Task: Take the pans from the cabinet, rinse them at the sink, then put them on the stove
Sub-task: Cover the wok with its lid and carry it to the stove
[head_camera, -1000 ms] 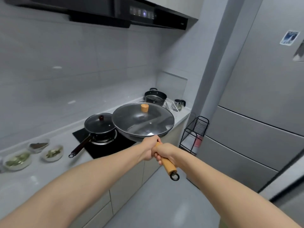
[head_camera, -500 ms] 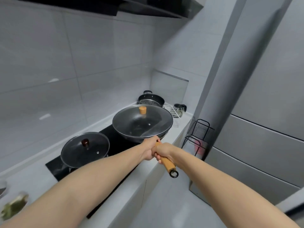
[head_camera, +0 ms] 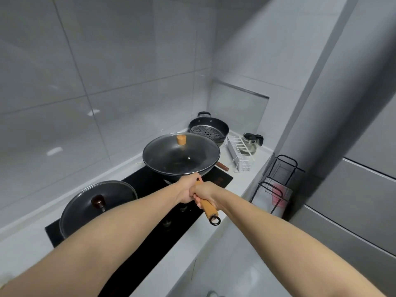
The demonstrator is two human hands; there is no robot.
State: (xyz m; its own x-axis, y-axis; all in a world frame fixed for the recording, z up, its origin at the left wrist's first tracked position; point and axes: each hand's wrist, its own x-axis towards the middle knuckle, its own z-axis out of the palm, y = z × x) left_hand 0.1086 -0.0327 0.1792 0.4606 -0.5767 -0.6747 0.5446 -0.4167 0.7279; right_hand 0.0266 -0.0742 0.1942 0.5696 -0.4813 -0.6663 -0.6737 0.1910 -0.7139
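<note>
The left hand (head_camera: 186, 190) and right hand (head_camera: 206, 192) both grip the wooden handle (head_camera: 209, 207) of the lidded wok (head_camera: 181, 155), which is over the black stove's (head_camera: 222, 179) far end, beside a smaller lidded pan (head_camera: 94, 205).

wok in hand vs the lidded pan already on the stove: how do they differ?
The wok has a light wooden lid knob; the smaller pan's knob is dark brown. The wok is gripped by its handle in the left hand and right hand; the pan sits untouched on the stove. Both have glass lids.
</note>
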